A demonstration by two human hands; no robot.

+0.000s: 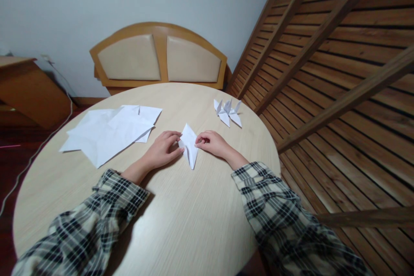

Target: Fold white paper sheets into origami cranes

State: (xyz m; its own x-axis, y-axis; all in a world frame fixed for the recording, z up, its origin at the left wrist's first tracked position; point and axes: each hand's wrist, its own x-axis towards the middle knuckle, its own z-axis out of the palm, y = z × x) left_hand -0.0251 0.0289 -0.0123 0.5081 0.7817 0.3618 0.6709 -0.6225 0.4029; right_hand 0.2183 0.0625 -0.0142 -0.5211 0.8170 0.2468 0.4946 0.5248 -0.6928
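A diamond-shaped piece of folded white paper lies on the round table in front of me, its points facing away and toward me. My left hand grips its left edge, with the thumb nearer to me and the fingers farther up. At the right corner, my right hand pinches the paper between thumb and curled fingers. The folds under my fingertips are partly hidden. Beyond my right hand stand folded paper cranes, close together with their wings spread.
Loose white paper sheets overlap on the left side of the pale round table. Behind the table is a wooden headboard with cream panels. A slatted wooden wall rises on the right. A white cable runs along the left.
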